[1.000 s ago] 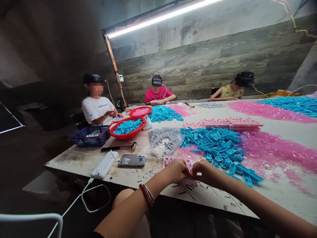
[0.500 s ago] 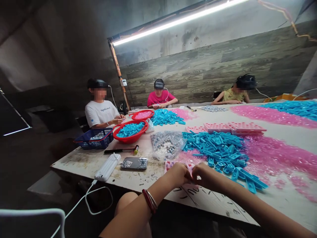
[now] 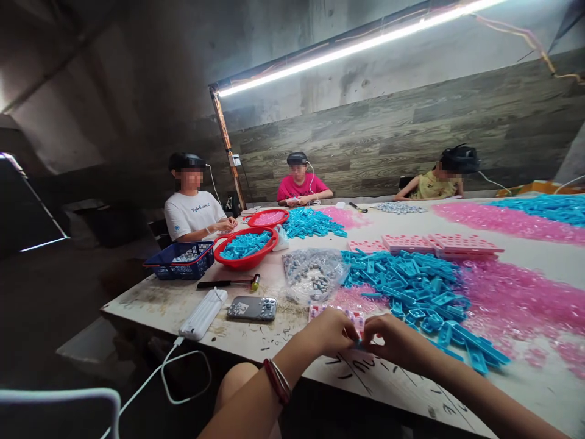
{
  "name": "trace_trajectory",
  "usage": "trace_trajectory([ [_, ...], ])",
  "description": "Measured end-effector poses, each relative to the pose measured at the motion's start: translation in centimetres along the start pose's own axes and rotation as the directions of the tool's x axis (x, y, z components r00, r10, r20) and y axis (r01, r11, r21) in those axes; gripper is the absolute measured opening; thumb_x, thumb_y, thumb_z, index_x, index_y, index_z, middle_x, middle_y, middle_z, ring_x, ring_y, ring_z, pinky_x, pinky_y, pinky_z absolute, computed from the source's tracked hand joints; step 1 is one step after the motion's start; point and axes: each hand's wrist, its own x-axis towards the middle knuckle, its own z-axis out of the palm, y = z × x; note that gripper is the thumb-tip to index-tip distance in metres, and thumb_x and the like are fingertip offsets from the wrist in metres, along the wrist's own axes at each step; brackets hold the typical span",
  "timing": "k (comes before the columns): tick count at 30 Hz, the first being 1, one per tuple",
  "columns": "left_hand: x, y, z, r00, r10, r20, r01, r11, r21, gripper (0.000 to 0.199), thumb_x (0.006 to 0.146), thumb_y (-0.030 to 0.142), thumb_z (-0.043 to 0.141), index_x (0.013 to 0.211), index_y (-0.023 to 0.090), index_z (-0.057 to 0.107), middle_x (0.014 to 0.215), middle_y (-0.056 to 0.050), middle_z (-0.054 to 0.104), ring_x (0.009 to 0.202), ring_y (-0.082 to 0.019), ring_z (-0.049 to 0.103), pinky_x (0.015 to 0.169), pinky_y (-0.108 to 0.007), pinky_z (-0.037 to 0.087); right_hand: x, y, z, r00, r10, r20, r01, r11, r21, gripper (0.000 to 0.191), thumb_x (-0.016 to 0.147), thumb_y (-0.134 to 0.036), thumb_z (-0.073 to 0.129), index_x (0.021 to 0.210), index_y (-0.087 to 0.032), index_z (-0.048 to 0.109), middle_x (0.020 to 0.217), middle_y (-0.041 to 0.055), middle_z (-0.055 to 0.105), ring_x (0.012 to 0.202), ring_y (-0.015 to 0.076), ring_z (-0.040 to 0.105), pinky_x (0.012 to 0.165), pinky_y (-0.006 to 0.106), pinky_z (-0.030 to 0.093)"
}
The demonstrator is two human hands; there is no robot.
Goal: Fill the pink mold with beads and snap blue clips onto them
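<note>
My left hand (image 3: 333, 330) and my right hand (image 3: 388, 334) meet at the table's near edge with fingers pinched together. Between their fingertips a bit of a small blue plastic piece (image 3: 359, 345) shows; the fingers cover most of it. Just behind the hands lies a pink tray (image 3: 315, 311) with small pieces in it, partly hidden by my left hand. A heap of blue plastic pieces (image 3: 406, 277) spreads beyond my right hand. Past the tray sits a clear plastic bag (image 3: 313, 274) of small grey parts.
Pink clear pieces (image 3: 521, 299) cover the right side. Stacked pink trays (image 3: 466, 244) stand behind the blue heap. At left are a phone (image 3: 251, 308), a white power bank (image 3: 203, 314), a hammer (image 3: 228, 283), a red basin (image 3: 243, 263) and a blue basket (image 3: 178, 268). Three people sit opposite.
The view has shifted slightly, so the table appears a little lower and further right. My hands stay together, and a blue bit now shows between the fingertips.
</note>
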Motion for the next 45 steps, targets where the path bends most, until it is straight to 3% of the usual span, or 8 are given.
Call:
trace_trajectory([
  [4, 0.12, 0.16, 0.00, 1.000, 0.014, -0.005, -0.014, 0.999, 0.031, 0.024, 0.069, 0.010, 0.060, 0.089, 0.015, 0.071, 0.075, -0.004, 0.068, 0.065, -0.012, 0.057, 0.056, -0.019, 0.038, -0.06, 0.29, 0.10, 1.000, 0.001, -0.002, -0.001, 0.999, 0.040, 0.010, 0.068, -0.014, 0.060, 0.063, -0.019, 0.068, 0.066, 0.0023, 0.067, 0.063, 0.0156, 0.060, 0.058, 0.023, 0.041],
  [10, -0.13, 0.41, -0.18, 0.999, 0.053, -0.013, -0.052, 0.998, 0.026, 0.019, 0.070, 0.024, 0.067, 0.085, 0.013, 0.072, 0.071, -0.004, 0.065, 0.062, -0.012, 0.055, 0.053, -0.019, 0.037, -0.37, 0.22, 0.11, 1.000, 0.004, -0.005, -0.004, 0.998, 0.056, 0.009, 0.069, -0.015, 0.059, 0.065, -0.018, 0.066, 0.068, 0.0029, 0.067, 0.063, 0.0158, 0.060, 0.058, 0.023, 0.041],
  [19, -0.03, 0.10, 0.27, 0.994, 0.106, -0.041, -0.106, 0.994, 0.003, 0.018, 0.067, 0.020, 0.069, 0.084, 0.013, 0.070, 0.074, -0.003, 0.064, 0.061, -0.011, 0.055, 0.055, -0.017, 0.039, -0.47, -0.08, 0.25, 0.996, -0.088, 0.008, 0.088, 0.996, 0.033, 0.018, 0.070, -0.014, 0.055, 0.083, -0.019, 0.066, 0.074, 0.0033, 0.065, 0.067, 0.0159, 0.057, 0.062, 0.025, 0.042],
  [37, -0.27, 0.72, -0.30, 0.997, 0.082, -0.015, -0.081, 0.995, 0.063, 0.018, 0.069, 0.020, 0.068, 0.085, 0.012, 0.070, 0.073, -0.003, 0.065, 0.062, -0.011, 0.054, 0.055, -0.017, 0.036, -0.63, -0.02, 0.42, 0.996, -0.091, 0.005, 0.092, 0.996, -0.018, 0.020, 0.070, -0.016, 0.054, 0.087, -0.021, 0.063, 0.079, 0.0032, 0.065, 0.070, 0.0161, 0.057, 0.065, 0.025, 0.042],
  [45, 0.10, 0.07, 0.45, 0.993, 0.114, -0.045, -0.109, 0.990, 0.092, 0.013, 0.070, 0.020, 0.068, 0.080, 0.012, 0.070, 0.072, -0.003, 0.066, 0.062, -0.011, 0.054, 0.055, -0.019, 0.035, -0.66, 0.03, 0.37, 0.996, -0.083, 0.014, 0.083, 0.997, -0.008, 0.020, 0.070, -0.013, 0.052, 0.086, -0.020, 0.064, 0.079, 0.0035, 0.066, 0.071, 0.0157, 0.058, 0.065, 0.024, 0.042],
])
